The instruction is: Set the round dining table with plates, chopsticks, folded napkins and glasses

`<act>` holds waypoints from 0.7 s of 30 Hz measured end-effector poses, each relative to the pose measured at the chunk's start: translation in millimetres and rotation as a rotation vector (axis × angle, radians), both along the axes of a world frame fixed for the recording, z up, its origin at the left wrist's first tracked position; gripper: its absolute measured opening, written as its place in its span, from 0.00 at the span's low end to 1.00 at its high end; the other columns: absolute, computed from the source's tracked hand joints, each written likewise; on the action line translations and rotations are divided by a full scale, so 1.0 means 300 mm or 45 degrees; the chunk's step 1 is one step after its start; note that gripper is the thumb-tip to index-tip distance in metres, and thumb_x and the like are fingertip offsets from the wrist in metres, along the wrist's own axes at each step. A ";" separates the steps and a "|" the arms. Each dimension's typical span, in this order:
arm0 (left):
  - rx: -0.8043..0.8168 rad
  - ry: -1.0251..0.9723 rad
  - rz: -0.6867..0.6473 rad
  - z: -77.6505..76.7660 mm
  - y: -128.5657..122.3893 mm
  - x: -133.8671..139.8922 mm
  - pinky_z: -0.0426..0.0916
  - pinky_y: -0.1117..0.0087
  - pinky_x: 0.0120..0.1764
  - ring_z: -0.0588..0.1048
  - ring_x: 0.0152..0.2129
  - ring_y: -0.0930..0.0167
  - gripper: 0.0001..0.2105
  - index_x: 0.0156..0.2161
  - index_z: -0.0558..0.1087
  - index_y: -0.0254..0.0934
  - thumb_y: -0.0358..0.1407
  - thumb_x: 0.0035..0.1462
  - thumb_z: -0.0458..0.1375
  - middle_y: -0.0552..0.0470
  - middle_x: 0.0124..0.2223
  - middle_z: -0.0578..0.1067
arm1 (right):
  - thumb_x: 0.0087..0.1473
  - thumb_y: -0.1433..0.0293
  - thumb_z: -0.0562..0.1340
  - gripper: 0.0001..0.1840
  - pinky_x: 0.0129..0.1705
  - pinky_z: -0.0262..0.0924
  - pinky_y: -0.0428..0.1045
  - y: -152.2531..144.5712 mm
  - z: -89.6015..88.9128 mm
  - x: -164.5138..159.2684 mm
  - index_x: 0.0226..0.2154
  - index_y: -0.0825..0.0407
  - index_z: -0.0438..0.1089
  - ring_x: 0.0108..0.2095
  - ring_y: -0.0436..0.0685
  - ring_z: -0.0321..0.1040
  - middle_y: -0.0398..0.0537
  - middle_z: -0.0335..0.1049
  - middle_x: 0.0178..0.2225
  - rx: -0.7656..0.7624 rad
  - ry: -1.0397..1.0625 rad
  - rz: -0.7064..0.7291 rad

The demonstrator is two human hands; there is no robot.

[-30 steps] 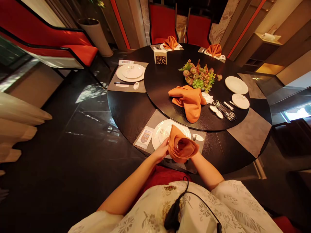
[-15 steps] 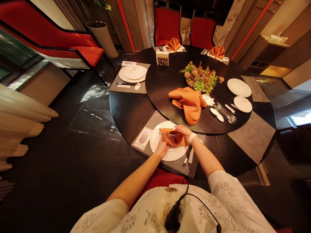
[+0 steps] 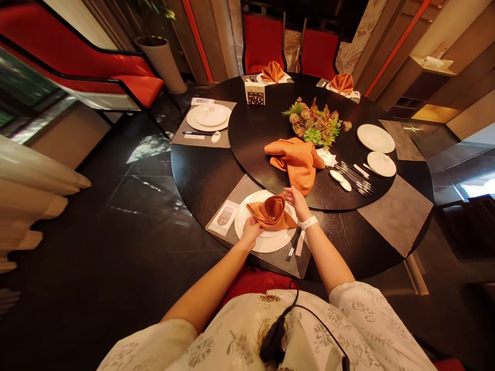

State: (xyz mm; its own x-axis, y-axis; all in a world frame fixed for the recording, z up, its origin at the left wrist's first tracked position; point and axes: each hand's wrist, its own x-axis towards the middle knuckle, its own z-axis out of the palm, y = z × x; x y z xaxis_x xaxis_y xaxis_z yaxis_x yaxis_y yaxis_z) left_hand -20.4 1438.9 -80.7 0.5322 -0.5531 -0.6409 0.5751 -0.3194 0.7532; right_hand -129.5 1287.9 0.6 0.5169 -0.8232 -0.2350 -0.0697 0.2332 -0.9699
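Note:
An orange cloth napkin (image 3: 273,212), folded with a rolled hollow in its middle, stands on a white plate (image 3: 242,206) at the near edge of the round table. My left hand (image 3: 251,232) pinches the napkin's lower left edge. Off the napkin's right side, my right hand (image 3: 297,202) is raised with its fingers loosely spread and nothing in them. Just beyond that hand, a loose orange napkin (image 3: 296,159) lies crumpled on the turntable. Black chopsticks (image 3: 294,244) rest right of the plate, and a printed white packet (image 3: 224,217) lies to its left.
On the dark turntable (image 3: 247,139) are a flower arrangement (image 3: 315,123), a bundle of chopsticks (image 3: 355,179), white spoons (image 3: 340,180) and white plates (image 3: 376,138). Another place setting (image 3: 211,116) is at the left. Red chairs (image 3: 264,41) stand behind the table.
My right hand has let go of the folded napkin and lifted away to its upper right. My left hand keeps its hold at the lower left edge. The view has shifted slightly.

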 end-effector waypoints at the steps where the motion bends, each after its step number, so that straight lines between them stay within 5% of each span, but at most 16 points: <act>1: 0.031 -0.006 -0.012 -0.006 0.006 0.006 0.71 0.73 0.34 0.76 0.29 0.73 0.17 0.45 0.69 0.35 0.28 0.48 0.62 0.49 0.37 0.76 | 0.52 0.48 0.61 0.26 0.48 0.62 0.50 0.015 0.016 -0.006 0.44 0.52 0.71 0.43 0.56 0.69 0.50 0.73 0.42 -0.150 0.015 0.032; 4: 0.124 -0.050 -0.060 -0.027 0.014 0.019 0.71 0.73 0.33 0.76 0.27 0.74 0.16 0.48 0.66 0.35 0.30 0.53 0.60 0.49 0.35 0.76 | 0.45 0.60 0.69 0.25 0.48 0.62 0.52 0.068 0.061 -0.005 0.46 0.51 0.69 0.42 0.57 0.68 0.48 0.72 0.42 -0.650 0.196 0.168; 7: 0.203 -0.133 -0.156 -0.045 0.007 0.031 0.72 0.72 0.31 0.76 0.25 0.73 0.17 0.48 0.64 0.34 0.31 0.54 0.60 0.49 0.32 0.76 | 0.50 0.72 0.62 0.07 0.45 0.61 0.52 0.108 0.091 0.015 0.36 0.52 0.71 0.38 0.57 0.66 0.48 0.70 0.35 -0.998 0.479 0.194; 10: 0.276 -0.217 -0.269 -0.049 -0.006 0.051 0.73 0.71 0.29 0.76 0.23 0.71 0.15 0.45 0.65 0.35 0.31 0.53 0.61 0.49 0.30 0.76 | 0.51 0.78 0.55 0.10 0.45 0.59 0.52 0.125 0.107 0.030 0.32 0.52 0.70 0.38 0.58 0.64 0.50 0.69 0.34 -1.200 0.641 0.155; 21: 0.392 -0.410 -0.577 0.008 0.006 0.098 0.73 0.73 0.27 0.78 0.23 0.71 0.05 0.35 0.64 0.36 0.33 0.57 0.58 0.49 0.29 0.77 | 0.55 0.77 0.57 0.08 0.43 0.60 0.51 0.137 0.105 0.047 0.34 0.53 0.72 0.37 0.57 0.65 0.49 0.70 0.34 -1.205 0.636 0.206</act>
